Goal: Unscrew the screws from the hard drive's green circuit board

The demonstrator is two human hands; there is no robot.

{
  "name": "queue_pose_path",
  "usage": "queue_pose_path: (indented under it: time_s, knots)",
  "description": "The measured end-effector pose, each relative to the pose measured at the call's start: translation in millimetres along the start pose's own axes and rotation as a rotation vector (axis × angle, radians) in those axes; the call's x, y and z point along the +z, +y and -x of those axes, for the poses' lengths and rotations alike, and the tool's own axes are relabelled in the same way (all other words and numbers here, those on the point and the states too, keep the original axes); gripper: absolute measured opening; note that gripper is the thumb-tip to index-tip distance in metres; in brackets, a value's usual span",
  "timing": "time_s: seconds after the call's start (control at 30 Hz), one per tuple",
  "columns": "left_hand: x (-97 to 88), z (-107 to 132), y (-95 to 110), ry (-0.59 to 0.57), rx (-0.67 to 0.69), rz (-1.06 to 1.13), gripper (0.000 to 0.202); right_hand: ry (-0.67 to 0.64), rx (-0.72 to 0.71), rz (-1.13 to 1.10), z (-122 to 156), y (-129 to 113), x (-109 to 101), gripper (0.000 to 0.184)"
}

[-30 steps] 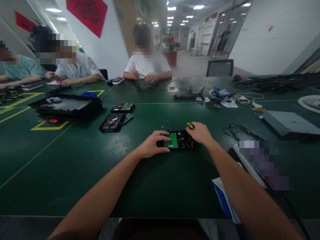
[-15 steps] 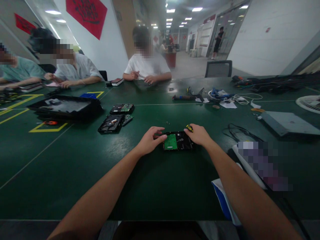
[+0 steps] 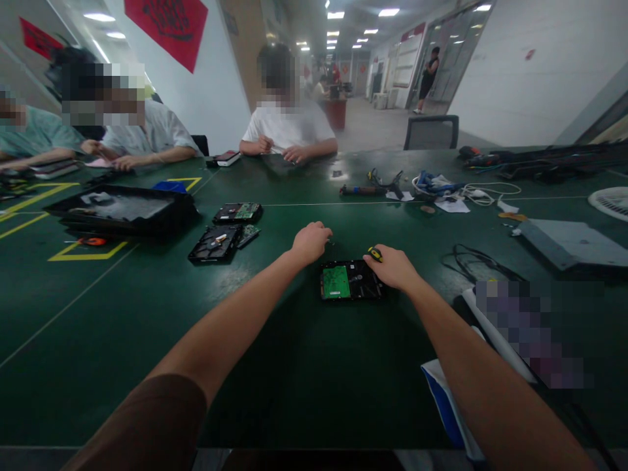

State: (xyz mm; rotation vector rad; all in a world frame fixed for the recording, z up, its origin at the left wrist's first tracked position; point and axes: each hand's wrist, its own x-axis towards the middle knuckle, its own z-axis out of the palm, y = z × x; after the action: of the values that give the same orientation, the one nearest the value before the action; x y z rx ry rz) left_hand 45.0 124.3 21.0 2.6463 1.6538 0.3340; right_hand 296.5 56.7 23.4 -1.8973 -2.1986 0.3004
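Observation:
A black hard drive (image 3: 350, 280) with a green circuit board on top lies flat on the dark green table (image 3: 147, 314) in front of me. My right hand (image 3: 396, 268) rests at the drive's right far corner, closed around a yellow-and-black screwdriver (image 3: 375, 253). My left hand (image 3: 311, 241) is off the drive, reaching beyond its left far corner with fingers curled in a pinch near some tiny screws (image 3: 330, 243) on the table. What the fingers hold is too small to make out.
Two other opened drives (image 3: 216, 242) (image 3: 239, 212) and a black tray (image 3: 118, 209) lie to the left. Cables and tools (image 3: 432, 186) sit further back, a grey metal cover (image 3: 569, 242) at the right. Three people sit along the far and left sides.
My left hand has let go of the drive's left edge and moved forward, away from me, toward the loose screws. My right hand stays at the drive with the screwdriver.

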Motion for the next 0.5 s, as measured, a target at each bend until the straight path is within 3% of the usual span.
queue_pose_path:
  time_s: [0.23, 0.5]
  knots:
    - [3.5, -24.3, -24.3, -0.076, 0.16, 0.117, 0.022, -0.016, -0.001, -0.016, -2.7, 2.1, 1.7, 0.031]
    - [9.3, -22.5, -28.1, -0.038, 0.101, 0.174, 0.016, -0.016, 0.002, -0.007, -2.8, 1.5, 2.2, 0.032]
